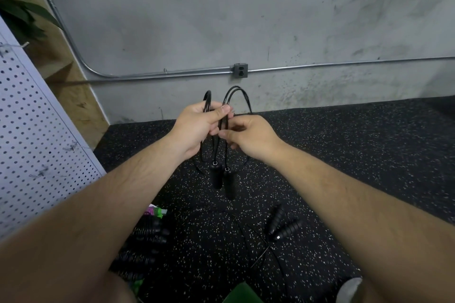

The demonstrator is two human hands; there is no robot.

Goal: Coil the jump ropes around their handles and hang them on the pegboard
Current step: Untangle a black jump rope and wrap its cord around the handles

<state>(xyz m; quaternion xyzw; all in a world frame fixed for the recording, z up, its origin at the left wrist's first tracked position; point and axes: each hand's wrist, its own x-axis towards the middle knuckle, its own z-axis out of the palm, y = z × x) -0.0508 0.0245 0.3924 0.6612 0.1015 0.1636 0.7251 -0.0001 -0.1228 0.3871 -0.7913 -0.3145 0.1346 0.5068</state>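
L hand (197, 125) fingers curled round black jump rope (234, 96) loops; R hand (248, 136) pinches a strand; both handles (222, 179) dangle below, side by side

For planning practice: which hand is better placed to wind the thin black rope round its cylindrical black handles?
Probably right: the right hand pinches one strand; the left hand grips the thin black rope loops above the black handles.

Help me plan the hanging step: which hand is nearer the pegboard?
Left. The left hand, gripping the jump rope loops, is on the pegboard side; the right hand pinches the rope beyond it, farther from the board. Neither touches it.
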